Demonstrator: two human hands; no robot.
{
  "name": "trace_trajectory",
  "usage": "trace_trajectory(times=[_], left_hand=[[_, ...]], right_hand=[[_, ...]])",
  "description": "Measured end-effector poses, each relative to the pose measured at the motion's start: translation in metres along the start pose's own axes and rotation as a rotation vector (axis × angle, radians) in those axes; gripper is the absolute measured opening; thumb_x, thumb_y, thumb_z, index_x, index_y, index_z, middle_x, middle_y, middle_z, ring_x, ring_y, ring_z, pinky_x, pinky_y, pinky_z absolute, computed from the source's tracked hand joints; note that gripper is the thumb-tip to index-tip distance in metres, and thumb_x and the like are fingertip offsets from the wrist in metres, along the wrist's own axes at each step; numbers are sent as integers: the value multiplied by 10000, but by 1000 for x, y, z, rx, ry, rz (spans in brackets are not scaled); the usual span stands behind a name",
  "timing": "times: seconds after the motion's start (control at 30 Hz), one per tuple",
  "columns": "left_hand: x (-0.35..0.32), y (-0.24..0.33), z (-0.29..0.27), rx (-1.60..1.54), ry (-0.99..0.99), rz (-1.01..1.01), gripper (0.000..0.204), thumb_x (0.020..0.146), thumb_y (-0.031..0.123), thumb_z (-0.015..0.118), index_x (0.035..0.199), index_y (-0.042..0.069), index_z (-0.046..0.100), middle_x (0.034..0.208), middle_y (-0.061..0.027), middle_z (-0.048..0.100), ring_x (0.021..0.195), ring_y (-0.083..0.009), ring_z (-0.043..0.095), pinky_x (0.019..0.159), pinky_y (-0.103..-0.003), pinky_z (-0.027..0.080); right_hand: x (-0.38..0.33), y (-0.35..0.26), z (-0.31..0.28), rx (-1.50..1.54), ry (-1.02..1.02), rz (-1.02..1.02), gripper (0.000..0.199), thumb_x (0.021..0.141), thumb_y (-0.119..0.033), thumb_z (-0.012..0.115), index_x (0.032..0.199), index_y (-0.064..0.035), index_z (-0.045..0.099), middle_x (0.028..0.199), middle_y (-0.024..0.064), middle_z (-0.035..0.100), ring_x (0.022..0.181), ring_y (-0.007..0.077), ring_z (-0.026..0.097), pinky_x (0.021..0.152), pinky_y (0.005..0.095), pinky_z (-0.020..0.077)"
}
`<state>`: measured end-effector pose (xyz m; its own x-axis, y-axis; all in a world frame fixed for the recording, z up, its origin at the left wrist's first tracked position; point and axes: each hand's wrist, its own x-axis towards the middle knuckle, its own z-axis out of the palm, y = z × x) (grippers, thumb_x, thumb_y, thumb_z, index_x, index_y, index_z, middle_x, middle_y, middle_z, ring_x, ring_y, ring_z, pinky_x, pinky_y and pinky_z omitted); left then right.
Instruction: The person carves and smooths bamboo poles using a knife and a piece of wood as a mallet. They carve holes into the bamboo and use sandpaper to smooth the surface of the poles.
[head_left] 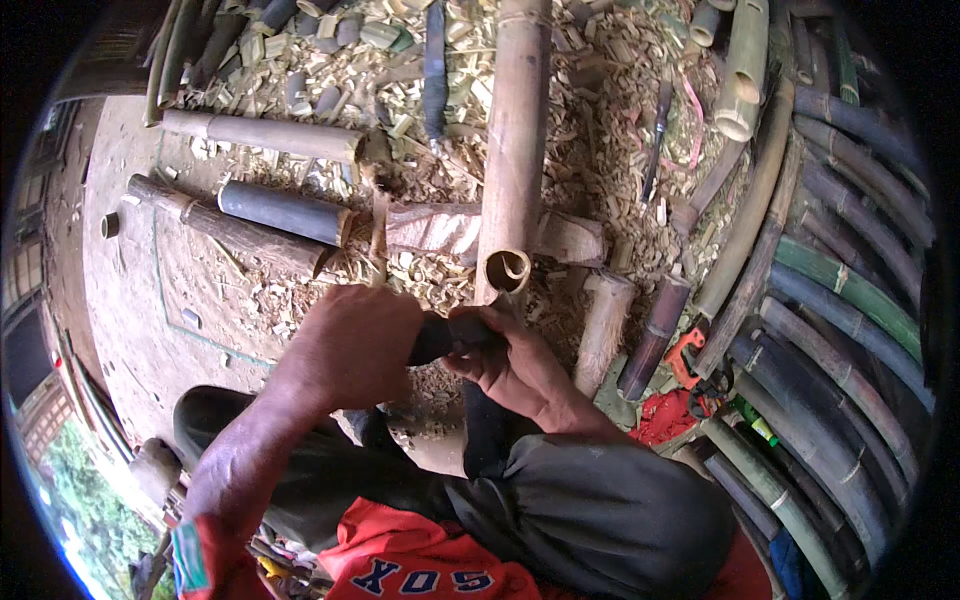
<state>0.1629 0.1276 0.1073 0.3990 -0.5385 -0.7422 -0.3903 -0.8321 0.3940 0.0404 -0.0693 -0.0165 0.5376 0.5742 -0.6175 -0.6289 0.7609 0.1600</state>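
— What is held, and where, reckoned from the long bamboo pole (514, 140)?

— A short dark bamboo piece (452, 338) is gripped just below the pole's hollow cut end (507, 270); the left hand (350, 345) is clenched over its left part; the right hand (515, 370) is wrapped around its right part.

— What is seen around the pole?

— Bamboo shavings (420, 275) are strewn at its foot; a dark cut section (285, 212) lies to its left; curved green and dark stalks (850, 290) are stacked well to its right.
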Motion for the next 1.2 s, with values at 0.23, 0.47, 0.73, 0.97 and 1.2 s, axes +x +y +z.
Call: trace_trajectory(times=[0.23, 0.47, 0.73, 0.97, 1.2], left_hand=[[10, 42, 164, -685, 319, -98, 368, 768, 248, 800, 919, -9, 583, 747, -214, 666, 746, -446, 692, 664, -512, 563], [35, 116, 183, -1208, 279, -306, 647, 792, 296, 830, 1256, -52, 543, 974, -272, 705, 946, -424, 707, 859, -463, 555], [-10, 5, 143, -1056, 240, -546, 437, 675, 298, 894, 919, -24, 725, 816, -197, 741, 765, -304, 746, 709, -421, 581], [-3, 32, 7, 70, 471, -191, 106, 742, 103, 682, 823, 34, 676, 748, -140, 700, 697, -319, 718, 634, -441, 564], [-18, 19, 115, -671, 525, -417, 333, 720, 195, 796, 934, -14, 650, 744, -176, 704, 711, -307, 720, 668, -450, 552]], right_hand=[[-11, -50, 8, -617, 372, 117, 282, 1000, -275, 576, 1036, -15, 679, 950, 139, 740, 878, 263, 734, 740, 422, 622], [-19, -48, 0, -1208, 582, -26, 320, 1014, -273, 500, 927, -6, 653, 756, 95, 703, 577, 161, 606, 548, 299, 486], [20, -27, 36, -688, 291, 74, 213, 1042, -255, 539, 1054, -60, 626, 974, 107, 720, 757, 207, 705, 625, 381, 612], [10, -22, 28, -38, 75, -110, 201, 1007, -252, 573, 1131, -110, 642, 1161, 98, 703, 998, 188, 680, 797, 401, 601], [20, -14, 30, -546, 289, -48, 198, 1010, -232, 554, 1088, -77, 650, 1039, 99, 725, 930, 204, 693, 634, 396, 594]])
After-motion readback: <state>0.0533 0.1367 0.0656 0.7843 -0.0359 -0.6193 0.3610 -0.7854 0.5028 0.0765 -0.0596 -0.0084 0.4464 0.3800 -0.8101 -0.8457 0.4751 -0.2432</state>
